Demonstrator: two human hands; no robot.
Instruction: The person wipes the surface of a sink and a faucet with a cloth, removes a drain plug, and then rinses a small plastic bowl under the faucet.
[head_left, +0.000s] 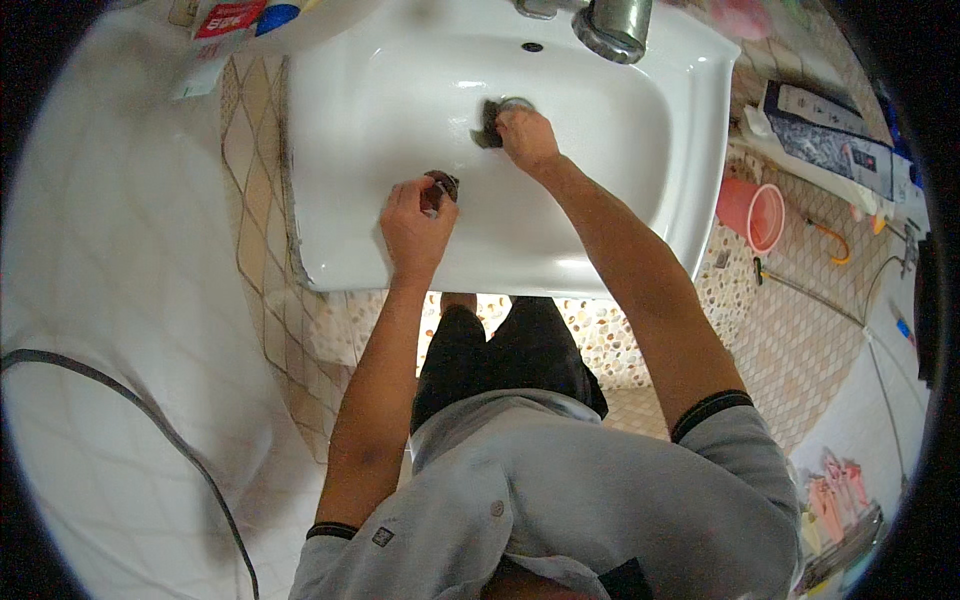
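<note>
Before me is a white ceramic washbasin (352, 112). My left hand (416, 217) is over its left half, thumb and fingers closed around a small dark round object (441, 187) that may be a drain plug. My right hand (529, 136) is farther back, close to the drain (516, 103), which it partly covers. At its fingertips is a dark, blurred item (489, 124); what it is cannot be made out. Wet glints show on the bowl nearby.
A chrome faucet (615, 30) overhangs the basin's back, near the overflow hole (532, 47). On the right are a pink bucket (757, 217), a dark printed package (829, 139) and a long thin pole (810, 296). Packets (229, 19) lie at the back left; a dark cable (161, 416) hangs left.
</note>
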